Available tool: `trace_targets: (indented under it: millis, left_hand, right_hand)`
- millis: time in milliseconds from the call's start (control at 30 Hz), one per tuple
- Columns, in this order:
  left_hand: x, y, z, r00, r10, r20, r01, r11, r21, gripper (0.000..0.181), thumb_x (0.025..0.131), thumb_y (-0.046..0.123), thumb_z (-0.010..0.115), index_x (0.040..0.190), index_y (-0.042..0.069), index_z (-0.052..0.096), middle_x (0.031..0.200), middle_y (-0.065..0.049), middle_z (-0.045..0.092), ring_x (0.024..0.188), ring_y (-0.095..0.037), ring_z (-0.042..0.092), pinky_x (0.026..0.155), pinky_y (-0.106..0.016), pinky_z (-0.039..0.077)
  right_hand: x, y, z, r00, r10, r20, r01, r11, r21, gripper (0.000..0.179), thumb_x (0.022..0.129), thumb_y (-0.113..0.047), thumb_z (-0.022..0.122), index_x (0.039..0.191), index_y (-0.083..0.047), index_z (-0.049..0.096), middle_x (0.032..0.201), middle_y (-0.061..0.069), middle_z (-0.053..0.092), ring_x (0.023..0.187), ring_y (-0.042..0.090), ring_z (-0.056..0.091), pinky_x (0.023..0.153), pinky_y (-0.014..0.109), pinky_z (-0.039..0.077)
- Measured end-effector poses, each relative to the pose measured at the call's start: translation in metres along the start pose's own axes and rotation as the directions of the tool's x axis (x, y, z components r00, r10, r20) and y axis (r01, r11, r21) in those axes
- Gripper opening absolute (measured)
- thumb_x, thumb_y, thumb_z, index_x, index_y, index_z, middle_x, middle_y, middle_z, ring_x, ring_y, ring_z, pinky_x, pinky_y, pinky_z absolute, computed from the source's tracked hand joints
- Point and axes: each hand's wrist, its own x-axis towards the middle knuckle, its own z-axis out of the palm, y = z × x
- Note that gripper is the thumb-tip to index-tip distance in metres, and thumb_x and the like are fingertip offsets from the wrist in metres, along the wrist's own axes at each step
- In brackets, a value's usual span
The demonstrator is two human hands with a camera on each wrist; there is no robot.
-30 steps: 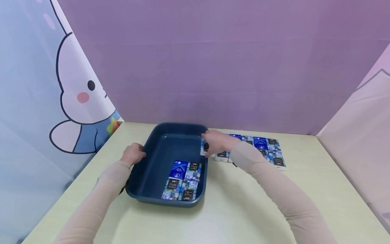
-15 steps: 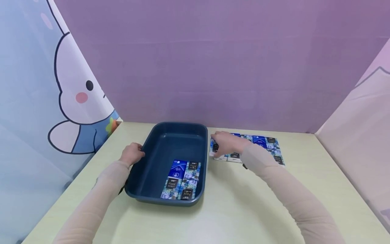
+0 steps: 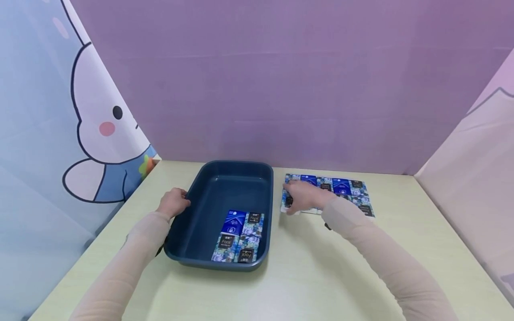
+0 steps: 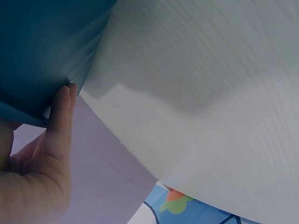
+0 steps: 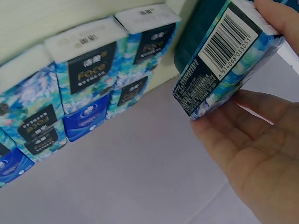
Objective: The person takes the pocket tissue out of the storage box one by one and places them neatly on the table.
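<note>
A dark blue plastic tub [image 3: 230, 191] stands on the table, its left rim gripped by my left hand [image 3: 173, 203]. In the left wrist view, the fingers [image 4: 60, 109] lie against the tub's outer wall. My right hand [image 3: 304, 196] pinches a floral-printed tissue pack [image 5: 224, 56] between thumb and fingers, its barcode side towards the right wrist camera. That pack overlaps the left end of the tissue pack row [image 3: 342, 186], right of the tub. Several more tissue packs [image 3: 234, 223], floral and plain blue, lie together in the tub's near right corner.
The pale wooden table [image 3: 321, 276] reaches back to a purple cloth [image 3: 297, 89]. A cartoon-printed cloth [image 3: 104, 111] hangs at the left, and a pale cloth [image 3: 482, 178] at the right. Bare tub floor shows behind the packs inside.
My right hand has moved right with the tissue pack, from the tub's right rim to the left end of the row. My left hand keeps its place on the rim.
</note>
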Motion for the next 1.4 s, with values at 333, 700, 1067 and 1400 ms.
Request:
trace_targets:
  millis: [333,700,1067,1400]
  left_hand:
    - [0.0,0.0,-0.001,1.0,-0.002,0.0,0.002,1.0,-0.007,0.041,0.087,0.009,0.049,0.122,-0.013,0.049,0.119,-0.031,0.054,0.102,-0.039,0.057,0.084,-0.047,0.048]
    - [-0.001,0.001,0.0,1.0,0.009,-0.002,-0.009,1.0,-0.006,0.041,0.087,0.009,0.049,0.121,-0.014,0.049,0.118,-0.032,0.054,0.1,-0.039,0.057,0.084,-0.047,0.048]
    - [-0.001,0.001,0.0,1.0,0.015,-0.006,-0.015,1.0,0.001,0.041,0.086,0.009,0.05,0.12,-0.014,0.05,0.116,-0.032,0.055,0.099,-0.04,0.058,0.084,-0.047,0.048]
    - [0.0,0.0,-0.001,1.0,0.012,-0.001,-0.012,1.0,-0.001,0.041,0.087,0.01,0.049,0.12,-0.014,0.051,0.117,-0.032,0.055,0.099,-0.039,0.058,0.084,-0.047,0.048]
  right_hand:
    - [-0.003,0.0,0.017,1.0,-0.023,0.009,0.023,1.0,-0.015,0.084,0.073,-0.033,0.075,0.138,0.002,0.035,0.142,0.019,0.038,0.129,0.035,0.037,0.105,0.045,0.033]
    - [-0.006,0.0,0.041,0.998,-0.057,0.022,0.058,0.997,-0.044,0.084,0.071,-0.037,0.076,0.136,0.003,0.039,0.137,0.019,0.043,0.121,0.033,0.046,0.099,0.041,0.04]
    - [-0.005,0.001,0.063,0.998,-0.051,0.038,0.053,0.998,-0.033,0.085,0.069,-0.035,0.077,0.136,0.001,0.04,0.139,0.018,0.042,0.124,0.033,0.044,0.102,0.041,0.038]
    - [-0.003,0.002,0.069,0.997,-0.08,-0.017,0.079,0.996,-0.052,0.084,0.068,-0.036,0.078,0.133,0.003,0.043,0.136,0.019,0.044,0.123,0.033,0.044,0.101,0.04,0.039]
